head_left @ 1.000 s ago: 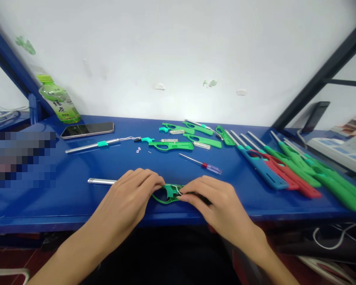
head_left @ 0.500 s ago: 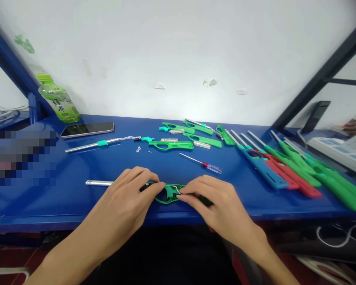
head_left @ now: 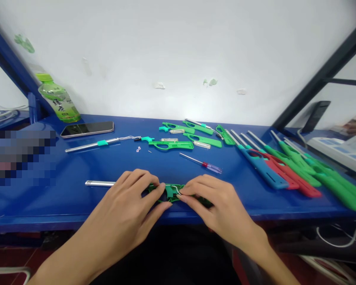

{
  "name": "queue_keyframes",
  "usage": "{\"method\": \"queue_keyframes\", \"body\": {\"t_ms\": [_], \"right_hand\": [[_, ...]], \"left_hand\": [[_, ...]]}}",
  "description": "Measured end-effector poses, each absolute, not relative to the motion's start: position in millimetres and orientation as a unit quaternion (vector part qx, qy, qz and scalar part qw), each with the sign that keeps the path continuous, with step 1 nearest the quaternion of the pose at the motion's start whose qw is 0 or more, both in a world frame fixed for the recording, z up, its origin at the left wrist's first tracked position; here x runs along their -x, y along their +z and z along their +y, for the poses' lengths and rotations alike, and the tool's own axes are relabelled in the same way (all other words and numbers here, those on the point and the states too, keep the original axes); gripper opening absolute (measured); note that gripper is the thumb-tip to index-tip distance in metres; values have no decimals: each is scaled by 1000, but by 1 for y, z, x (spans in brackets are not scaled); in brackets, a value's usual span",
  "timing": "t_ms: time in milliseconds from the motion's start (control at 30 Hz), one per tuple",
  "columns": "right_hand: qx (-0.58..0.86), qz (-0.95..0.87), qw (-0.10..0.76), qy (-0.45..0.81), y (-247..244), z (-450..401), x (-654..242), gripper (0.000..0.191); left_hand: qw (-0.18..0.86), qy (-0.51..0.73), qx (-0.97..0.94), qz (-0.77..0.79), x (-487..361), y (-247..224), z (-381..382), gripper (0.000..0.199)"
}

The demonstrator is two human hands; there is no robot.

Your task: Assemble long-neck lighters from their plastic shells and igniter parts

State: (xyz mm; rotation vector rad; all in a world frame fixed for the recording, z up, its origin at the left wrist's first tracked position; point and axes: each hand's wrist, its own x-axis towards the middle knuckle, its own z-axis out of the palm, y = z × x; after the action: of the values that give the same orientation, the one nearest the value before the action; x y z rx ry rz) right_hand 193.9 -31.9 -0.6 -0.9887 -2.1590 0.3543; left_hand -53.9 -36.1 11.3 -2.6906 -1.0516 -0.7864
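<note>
A long-nosed lighter with an opened green casing [head_left: 182,187] lies near the desk's front edge. Its metal tube [head_left: 99,183] points left from under my left hand [head_left: 133,202], whose fingers grip the casing around the trigger opening. Inside sits a teal trigger [head_left: 170,192], with a thin white wire [head_left: 178,190] curving beside it. My right hand [head_left: 219,202] pinches the wire at the casing and covers the handle end. A screwdriver [head_left: 210,167] with a clear purple and red handle rests beyond the right hand.
Green casing halves [head_left: 172,145] and a detached metal tube [head_left: 86,148] lie behind my hands. Several blue, red and green lighters [head_left: 264,170] are lined up on the right. A phone [head_left: 87,129] and a tea bottle [head_left: 59,101] occupy the back left, near the wall.
My left thumb has moved right and down along the casing's near side, parting from the index finger. The right hand keeps its pinch almost unmoved.
</note>
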Motion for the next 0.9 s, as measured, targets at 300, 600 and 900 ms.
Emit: {"method": "queue_keyframes", "body": {"t_ms": [300,600,900], "right_hand": [[363,-851,363,109,-2,-35,-196,11],[347,-865,359,52,-6,-37,-199,12],[344,-878,330,48,-8,-37,-201,19]], "left_hand": [[82,-270,897,-341,53,11,-35,17],[119,-245,910,-311,57,10,-29,26],[123,-225,923,-287,65,8,-27,24]]}}
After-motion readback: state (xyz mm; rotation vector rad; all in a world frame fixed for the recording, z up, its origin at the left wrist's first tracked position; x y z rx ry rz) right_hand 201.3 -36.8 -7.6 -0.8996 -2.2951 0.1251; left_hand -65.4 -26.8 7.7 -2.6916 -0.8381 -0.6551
